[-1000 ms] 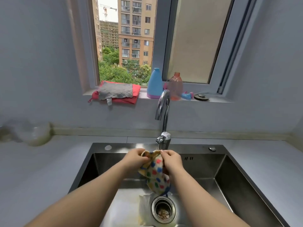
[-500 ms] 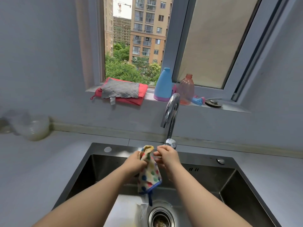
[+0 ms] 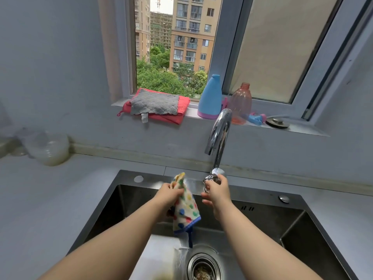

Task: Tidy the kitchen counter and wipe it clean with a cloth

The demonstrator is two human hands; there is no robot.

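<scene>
A cream cloth with coloured dots and a blue hem [image 3: 186, 209] hangs over the steel sink [image 3: 262, 201]. My left hand [image 3: 168, 196] grips its upper part, so the cloth dangles towards the drain [image 3: 203, 267]. To the right, my right hand [image 3: 217, 191] has thumb and fingers curled on the tap handle [image 3: 212, 177] at the base of the chrome tap [image 3: 220, 134]. No water is seen running from the spout. The grey counter [image 3: 50, 199] lies on both sides of the sink.
A grey cloth on a red cloth [image 3: 157, 107] lies on the window sill, beside a blue bottle [image 3: 210, 98], a pink bottle [image 3: 241, 103] and a metal sink plug [image 3: 277, 122]. A blurred bowl [image 3: 49, 146] stands at the counter's back left.
My right hand let go of the cloth and moved up right onto the tap handle. The cloth now hangs from my left hand alone. The view tilted up and left.
</scene>
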